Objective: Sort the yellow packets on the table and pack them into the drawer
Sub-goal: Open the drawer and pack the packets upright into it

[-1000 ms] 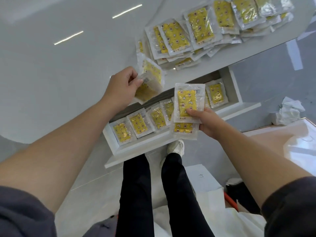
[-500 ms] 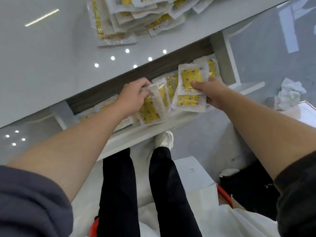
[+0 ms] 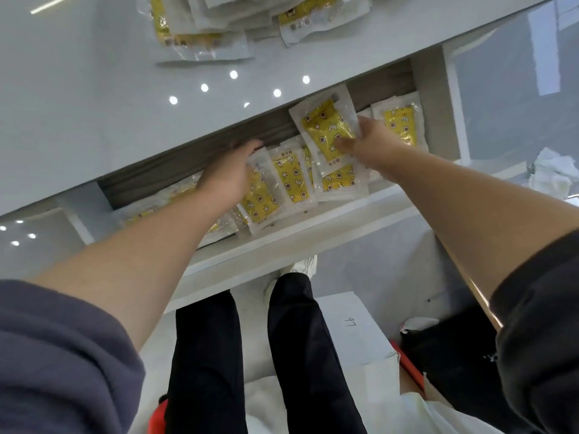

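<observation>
- Drawer [image 3: 282,236]: pulled out below the front edge of the desk [image 3: 94,104]; white front wall, dark back.
- Drawer contents: a row of packets [image 3: 291,180] in clear wrap with yellow printed insides, leaning and overlapping from the left end to the right end. The left part of the row is blurred and partly hidden behind the left forearm.
- End packet [image 3: 401,126] stands at the far right of the drawer, against the right wall.
- Desk top: a loose pile of yellow packets [image 3: 200,26] near the upper edge of the view, well apart from both hands.
- Right hand [image 3: 366,145]: over the right half of the drawer, grasping the raised packet [image 3: 326,126] with the thumb across its yellow face. This packet is tilted and sits above the row, just left of the end packet.
- A further packet [image 3: 340,181] lies directly under the raised one; cannot tell whether it is also held or rests in the row.
- Left hand [image 3: 228,173]: inside the drawer at mid-row, fingers reaching toward the dark back, its side against a leaning packet [image 3: 260,198]. Blurred; cannot tell whether it is grasping or released.
</observation>
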Motion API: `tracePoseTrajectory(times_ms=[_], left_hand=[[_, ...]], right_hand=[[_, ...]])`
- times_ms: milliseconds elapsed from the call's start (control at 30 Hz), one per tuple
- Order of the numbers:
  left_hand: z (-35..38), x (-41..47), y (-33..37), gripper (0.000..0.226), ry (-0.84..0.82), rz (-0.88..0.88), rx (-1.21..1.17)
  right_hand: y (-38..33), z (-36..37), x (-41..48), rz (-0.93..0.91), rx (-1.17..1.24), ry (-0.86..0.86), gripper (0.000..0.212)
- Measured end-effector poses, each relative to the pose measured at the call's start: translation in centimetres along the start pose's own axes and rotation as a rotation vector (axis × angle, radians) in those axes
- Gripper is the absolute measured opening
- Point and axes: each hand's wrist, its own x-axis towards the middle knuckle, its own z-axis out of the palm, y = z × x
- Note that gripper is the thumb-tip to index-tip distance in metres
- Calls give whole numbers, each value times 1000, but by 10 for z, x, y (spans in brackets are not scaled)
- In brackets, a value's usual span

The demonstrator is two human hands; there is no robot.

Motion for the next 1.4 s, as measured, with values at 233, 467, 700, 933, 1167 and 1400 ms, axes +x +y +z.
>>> tracePoseTrajectory(times_ms=[233,467,700,933,1167,1400], left_hand=[[-9,-21,-16,13,137,-56,-157],[-23,-45,-31,18,84,-46,-173],[-26,-34,-56,10,1,-67,-95],[-19,-25,-61,10,94,-154,2],[-9,-27,-43,17,112,-198,-72],[-3,-24,-26,19,227,-167,197]], right_hand=[[-6,6,4,-97,-619,143,23],[-3,-15,-15,-215,-519,209,29],[7,-1,-15,-271,-392,126,35],[-3,5,-12,-337,-368,235,24],[33,-35,-18,161,23,195,16],[28,-16,-12,257,-664,263,10]])
